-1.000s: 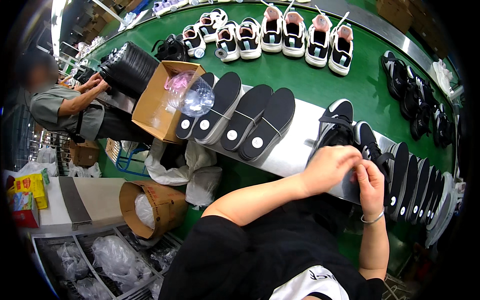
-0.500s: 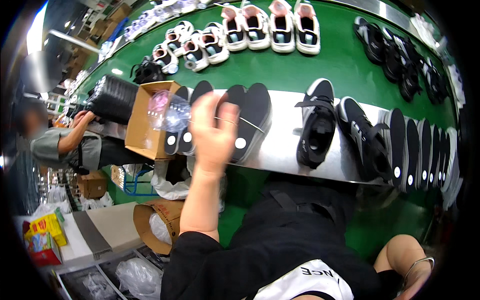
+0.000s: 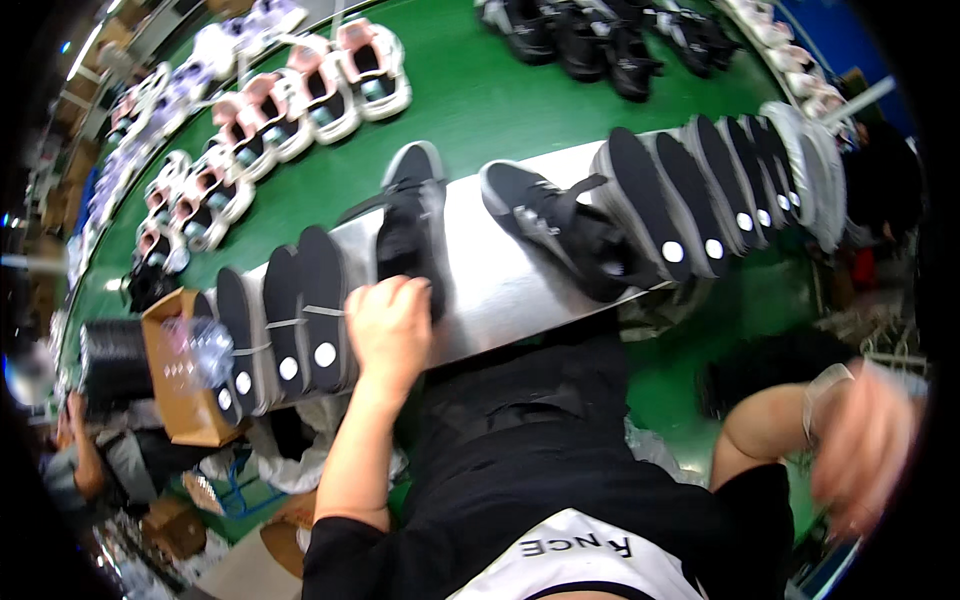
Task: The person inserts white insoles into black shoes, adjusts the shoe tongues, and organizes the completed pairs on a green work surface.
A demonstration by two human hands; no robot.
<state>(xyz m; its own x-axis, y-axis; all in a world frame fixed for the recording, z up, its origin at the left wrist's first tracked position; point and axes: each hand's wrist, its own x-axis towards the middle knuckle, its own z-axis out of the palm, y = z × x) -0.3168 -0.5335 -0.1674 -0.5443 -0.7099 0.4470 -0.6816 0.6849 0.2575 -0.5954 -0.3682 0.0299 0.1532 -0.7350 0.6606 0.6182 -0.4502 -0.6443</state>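
Observation:
On the metal bench [image 3: 480, 290], a black shoe with a grey toe [image 3: 408, 220] points away from me. My left hand [image 3: 390, 330] is closed over its heel, with the fingertips at the shoe's opening. A second shoe of the same kind [image 3: 550, 230] lies slanted to the right, its strap loose. Nearest my left hand on the other side is a bundle of black insoles [image 3: 322, 300], tied round with a thin band. Off to the far right, away from the bench, my right hand [image 3: 862, 450] is raised and smeared by motion, so its fingers cannot be made out.
More insole stacks [image 3: 640, 210] stand along the bench's right part. At its left end is a cardboard box [image 3: 185, 400] with clear plastic [image 3: 205, 350] in it. Beyond runs a green surface [image 3: 440, 90] with white-and-pink shoes [image 3: 320, 90] and black shoes [image 3: 580, 40]. A co-worker [image 3: 110, 460] is at far left.
The view has swung to the right. My left hand has gone from over the insole bundles to the heel of the left shoe. My right hand has come up into view.

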